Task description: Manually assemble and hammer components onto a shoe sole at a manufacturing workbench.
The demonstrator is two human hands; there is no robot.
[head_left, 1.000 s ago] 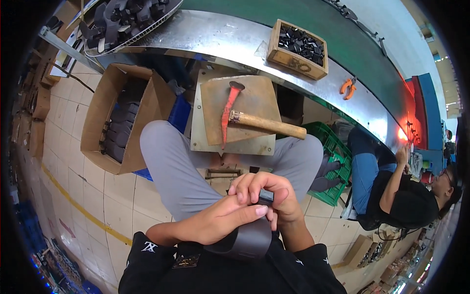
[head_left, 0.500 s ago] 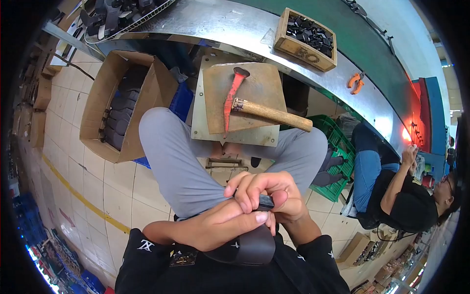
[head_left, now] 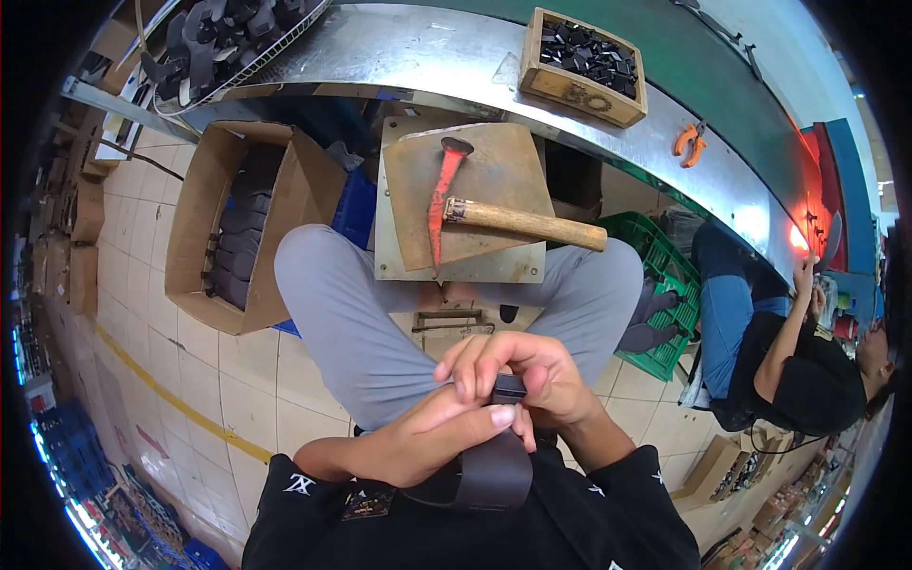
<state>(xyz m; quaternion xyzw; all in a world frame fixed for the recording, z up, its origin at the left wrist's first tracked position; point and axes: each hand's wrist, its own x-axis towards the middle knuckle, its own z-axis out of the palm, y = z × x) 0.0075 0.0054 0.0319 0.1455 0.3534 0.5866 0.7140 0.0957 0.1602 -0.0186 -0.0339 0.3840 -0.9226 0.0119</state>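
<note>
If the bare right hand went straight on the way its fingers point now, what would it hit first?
Probably the bare left hand: the right hand's fingers point left and slightly down toward it. The gap looks very small, though depth is unclear.

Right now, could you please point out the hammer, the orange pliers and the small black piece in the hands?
Hammer [head_left: 503, 219]: head view, on the wooden handle.
Orange pliers [head_left: 697, 149]: head view, on one handle.
Small black piece [head_left: 510, 384]: head view, on its upper face.
</note>
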